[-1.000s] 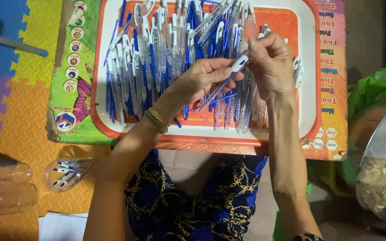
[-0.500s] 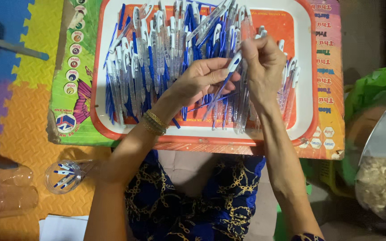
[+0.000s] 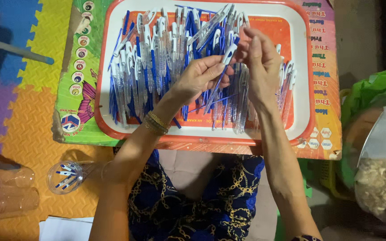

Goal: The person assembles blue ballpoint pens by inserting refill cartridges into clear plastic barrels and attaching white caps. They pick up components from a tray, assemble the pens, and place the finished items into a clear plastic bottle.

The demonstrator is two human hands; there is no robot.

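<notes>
A red-rimmed white tray (image 3: 304, 80) lies on a colourful board and holds several blue and clear ballpoint pens (image 3: 153, 67) in a loose heap. My left hand (image 3: 197, 78) grips one pen (image 3: 222, 71) by its barrel, above the tray's middle. My right hand (image 3: 262, 67) pinches the white cap end of that same pen with its fingertips. Both hands hover over the pile. A gold bracelet (image 3: 156, 122) sits on my left wrist.
A clear plastic cup (image 3: 65, 177) with a few blue pen parts lies on the yellow foam mat at lower left, beside other clear cups (image 3: 10, 192). A plastic bag of pale bits (image 3: 380, 183) and a green bag (image 3: 367, 89) sit at right. A grey stick (image 3: 14, 50) crosses the upper left.
Both hands stay over the tray with the pen between them; the right fingertips have worked along the pen's cap end, and the view has shifted slightly.
</notes>
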